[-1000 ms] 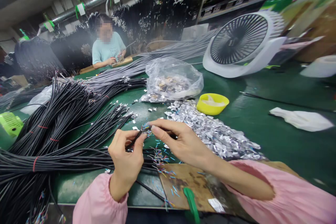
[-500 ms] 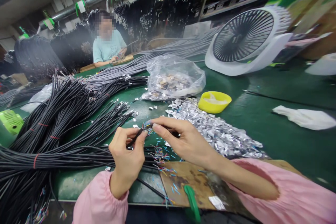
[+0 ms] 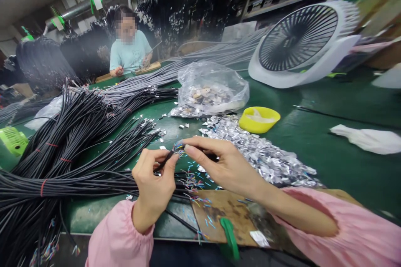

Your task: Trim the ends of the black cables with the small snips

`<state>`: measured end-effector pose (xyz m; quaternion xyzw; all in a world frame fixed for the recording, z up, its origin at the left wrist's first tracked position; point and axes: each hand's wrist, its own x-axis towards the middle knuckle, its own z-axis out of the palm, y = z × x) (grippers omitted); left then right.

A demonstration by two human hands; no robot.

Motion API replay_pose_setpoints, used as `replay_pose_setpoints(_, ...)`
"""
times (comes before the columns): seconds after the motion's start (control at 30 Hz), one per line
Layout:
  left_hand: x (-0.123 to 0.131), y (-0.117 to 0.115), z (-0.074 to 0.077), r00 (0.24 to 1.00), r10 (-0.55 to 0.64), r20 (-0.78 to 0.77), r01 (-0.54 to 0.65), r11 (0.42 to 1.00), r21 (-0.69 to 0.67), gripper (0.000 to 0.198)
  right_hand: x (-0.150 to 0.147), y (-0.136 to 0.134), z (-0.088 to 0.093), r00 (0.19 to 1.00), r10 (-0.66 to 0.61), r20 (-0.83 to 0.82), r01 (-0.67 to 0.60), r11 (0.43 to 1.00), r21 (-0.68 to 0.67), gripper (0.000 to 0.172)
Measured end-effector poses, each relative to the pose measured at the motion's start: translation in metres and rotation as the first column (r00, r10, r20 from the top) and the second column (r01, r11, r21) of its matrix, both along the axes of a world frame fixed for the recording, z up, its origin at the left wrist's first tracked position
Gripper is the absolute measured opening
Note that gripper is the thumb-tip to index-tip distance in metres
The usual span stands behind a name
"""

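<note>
Between the thumb and fingers of my left hand (image 3: 154,183) is a black cable (image 3: 165,161), its end pointing up and to the right. Thin coloured wires (image 3: 179,147) fan out of that end. My right hand (image 3: 224,162) pinches those wires with thumb and forefinger, just right of the cable's end. Its other fingers are curled and partly hidden. Below and left of my hands, a bundle of black cables (image 3: 94,187) lies with bared coloured ends. A heap of silver foil pieces (image 3: 266,154) lies beyond my right hand.
A clear bag (image 3: 214,87), a yellow ring-shaped container (image 3: 259,119) and a white fan (image 3: 300,41) stand further back. A green-handled tool (image 3: 229,235) lies on a stained board (image 3: 219,210) at the front edge. Across the green table (image 3: 347,104), a person (image 3: 130,52) sits handling cables.
The view has shifted slightly. My hands keep nearly the same hold on the cable and wires. The person across the table has moved one hand to the left, apart from the other.
</note>
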<state>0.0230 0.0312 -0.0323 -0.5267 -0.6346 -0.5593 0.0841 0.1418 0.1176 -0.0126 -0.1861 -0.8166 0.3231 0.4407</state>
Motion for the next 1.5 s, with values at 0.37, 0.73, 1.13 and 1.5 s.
replay_pose_setpoints(0.37,-0.009,-0.001,0.006,0.990,-0.067,0.128,0.086,0.984,-0.153,0.023,0.001,-0.001,-0.005,0.984,-0.176,-0.019,0.174,0.938,0.300,0.022)
replay_pose_setpoints(0.73,-0.015,0.002,0.026,0.716,-0.287,0.636,0.496,0.851,-0.173,0.043,0.001,0.000,-0.001,0.994,-0.099,-0.045,0.103,0.989,0.103,0.018)
replay_pose_setpoints(1.13,-0.009,0.000,0.015,0.887,-0.212,0.410,0.286,0.949,-0.129,0.022,0.001,0.001,-0.004,0.995,-0.081,-0.055,0.081,0.997,-0.002,0.022)
replay_pose_setpoints(1.5,-0.007,-0.003,0.010,0.948,-0.200,0.247,0.252,0.947,-0.198,0.016,0.001,0.002,0.001,0.989,0.058,-0.135,-0.040,0.990,0.132,0.016)
